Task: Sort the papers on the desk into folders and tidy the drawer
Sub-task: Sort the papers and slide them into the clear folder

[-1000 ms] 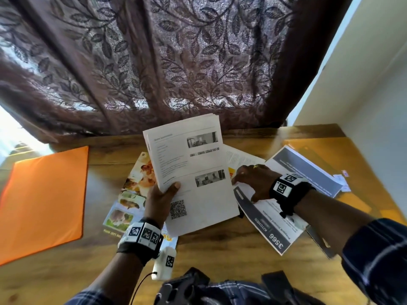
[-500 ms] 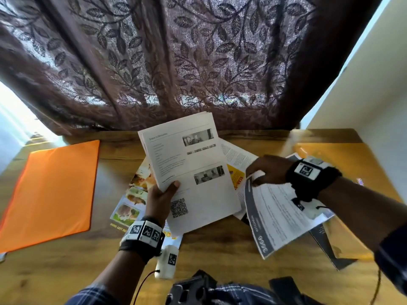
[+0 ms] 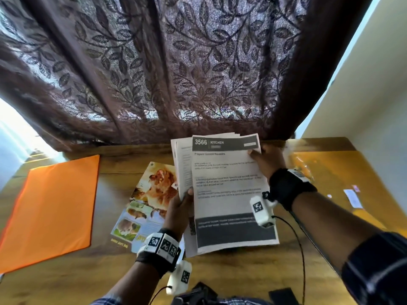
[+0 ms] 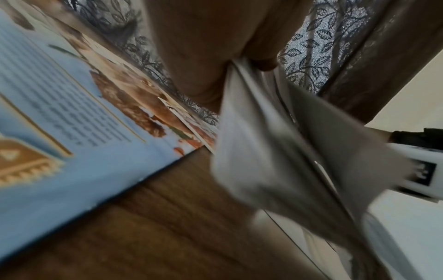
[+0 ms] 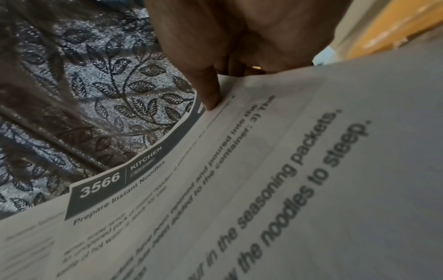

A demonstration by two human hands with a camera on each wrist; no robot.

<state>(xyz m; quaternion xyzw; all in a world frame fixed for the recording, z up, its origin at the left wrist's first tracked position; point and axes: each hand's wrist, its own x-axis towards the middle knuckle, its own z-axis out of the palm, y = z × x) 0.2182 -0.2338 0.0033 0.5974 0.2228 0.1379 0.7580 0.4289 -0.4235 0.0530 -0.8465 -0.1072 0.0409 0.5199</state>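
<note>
Above a wooden bench (image 3: 220,278), a person's left hand (image 3: 179,211) and right hand (image 3: 267,160) each keep a closed grip on a stack of printed papers (image 3: 229,190), the top sheet headed "3566 KITCHEN". An orange folder (image 3: 50,208) lies flat at left, well apart, while a photo leaflet (image 3: 145,205) lies just beside the left hand.
</note>
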